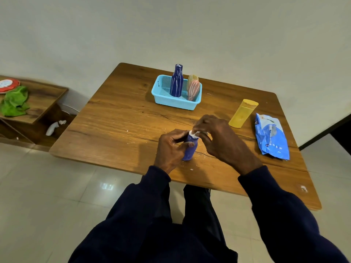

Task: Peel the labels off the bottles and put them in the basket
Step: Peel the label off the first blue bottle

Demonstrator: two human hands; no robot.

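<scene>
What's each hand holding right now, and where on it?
The left hand grips the purple bottle around its body; the right hand pinches the white label scrap at its top.

Clothing dark navy, long-sleeved. Left sleeve point(133, 215), right sleeve point(284, 215): soft thick fabric, plain, many folds. Cuffs point(158, 174) snug at wrists. Left grip point(171, 149), right grip point(218, 137) bare. Trousers point(197, 205) dark, near same navy tone, visible between sleeves.
</scene>
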